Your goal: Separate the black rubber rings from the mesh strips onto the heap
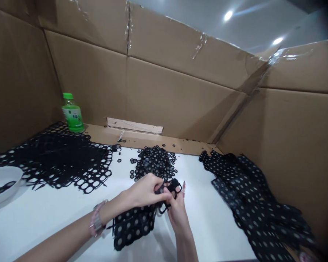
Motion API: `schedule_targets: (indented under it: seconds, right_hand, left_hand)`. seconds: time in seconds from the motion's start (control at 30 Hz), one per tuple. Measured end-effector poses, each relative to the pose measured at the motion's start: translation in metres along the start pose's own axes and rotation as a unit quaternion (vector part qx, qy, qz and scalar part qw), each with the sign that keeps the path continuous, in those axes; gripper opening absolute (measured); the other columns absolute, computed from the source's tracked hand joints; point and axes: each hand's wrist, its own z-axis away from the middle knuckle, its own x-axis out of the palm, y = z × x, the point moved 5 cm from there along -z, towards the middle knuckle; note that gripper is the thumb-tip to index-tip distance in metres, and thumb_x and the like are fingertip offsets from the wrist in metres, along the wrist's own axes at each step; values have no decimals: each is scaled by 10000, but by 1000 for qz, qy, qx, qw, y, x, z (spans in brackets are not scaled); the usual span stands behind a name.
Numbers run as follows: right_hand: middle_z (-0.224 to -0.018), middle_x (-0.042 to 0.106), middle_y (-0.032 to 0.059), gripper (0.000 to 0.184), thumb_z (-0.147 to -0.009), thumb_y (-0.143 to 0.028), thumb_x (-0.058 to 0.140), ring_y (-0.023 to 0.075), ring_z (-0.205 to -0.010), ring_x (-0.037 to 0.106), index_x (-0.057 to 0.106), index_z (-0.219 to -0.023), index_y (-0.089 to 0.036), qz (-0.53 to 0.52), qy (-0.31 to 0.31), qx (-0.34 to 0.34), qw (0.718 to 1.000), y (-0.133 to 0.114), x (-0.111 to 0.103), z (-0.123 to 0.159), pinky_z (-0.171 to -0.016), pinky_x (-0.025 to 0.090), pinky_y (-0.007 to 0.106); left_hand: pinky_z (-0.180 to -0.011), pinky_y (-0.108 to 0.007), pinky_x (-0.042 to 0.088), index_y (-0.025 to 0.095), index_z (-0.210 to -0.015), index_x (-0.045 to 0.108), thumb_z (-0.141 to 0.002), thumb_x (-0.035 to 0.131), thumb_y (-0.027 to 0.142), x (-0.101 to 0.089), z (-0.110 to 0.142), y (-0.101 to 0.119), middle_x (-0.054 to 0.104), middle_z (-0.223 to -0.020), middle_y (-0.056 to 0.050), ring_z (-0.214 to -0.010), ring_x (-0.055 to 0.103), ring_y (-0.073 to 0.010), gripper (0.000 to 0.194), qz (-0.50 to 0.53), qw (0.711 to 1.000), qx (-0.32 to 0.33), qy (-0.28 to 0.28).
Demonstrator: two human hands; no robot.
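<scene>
Above the white tabletop, my left hand (146, 190) and my right hand (177, 205) meet with their fingers closed on a black perforated rubber sheet (135, 225). The sheet hangs down below my left hand and shows rows of pale round spots. Its upper end is bunched between both hands, with open loops sticking out by my right fingertips. What exactly the fingers pinch is partly hidden. Just beyond my hands lies a heap of small black rings (155, 162), with a few loose ones around it.
On the left spreads a pile of black rubber netting (68, 160), beside a white bowl (8, 198) holding dark pieces. A green bottle (73, 114) stands behind it. More black dotted sheets (243, 196) lie on the right. Tall cardboard walls (175, 91) surround the white table (207, 222).
</scene>
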Motion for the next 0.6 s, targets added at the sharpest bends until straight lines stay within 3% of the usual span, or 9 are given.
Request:
schedule_targets:
  seconds: [0.1, 0.2, 0.33, 0.47, 0.6]
  right_hand:
    - [-778, 643, -2, 337, -589, -256, 741, 147, -743, 604, 547, -853, -176, 19, 24, -25, 999, -5, 0, 1, -724, 484, 279]
    - [-737, 634, -8, 356, -561, -260, 750, 154, -702, 606, 552, -844, -179, 25, 52, -16, 998, -7, -2, 3, -671, 494, 280]
    - [-771, 645, 17, 362, -551, -272, 753, 169, -738, 612, 567, -845, -172, 19, 53, -12, 998, -9, -2, 4, -676, 494, 284]
    - [-755, 639, 13, 368, -550, -273, 749, 170, -740, 606, 572, -854, -165, 29, 67, -26, 997, -12, -4, 5, -650, 491, 274]
    - [-749, 634, 14, 358, -535, -275, 758, 168, -734, 605, 579, -823, -161, 37, 75, -25, 996, -11, -6, 6, -640, 489, 262]
  left_hand:
    - [-474, -220, 251, 171, -576, 371, -855, 415, 391, -1, 7, 6, 378, -513, 50, -484, 355, -86, 358, 1, 1000, -1, -15]
    - [-547, -227, 320, 176, -657, 440, -898, 333, 305, -5, 9, 9, 500, -649, 10, -586, 461, -115, 294, -50, 998, 23, -16]
    - [-611, -247, 366, 181, -824, 506, -883, 378, 329, -11, 10, 13, 540, -845, -42, -723, 526, -163, 204, -133, 989, 58, 9]
    - [-611, -225, 375, 176, -806, 535, -868, 423, 349, -3, 8, 17, 569, -807, -38, -712, 534, -152, 215, -72, 995, 69, -25]
    - [-578, -211, 346, 161, -636, 516, -910, 313, 293, 1, 2, 9, 559, -632, -5, -590, 493, -113, 366, 10, 999, 41, -12]
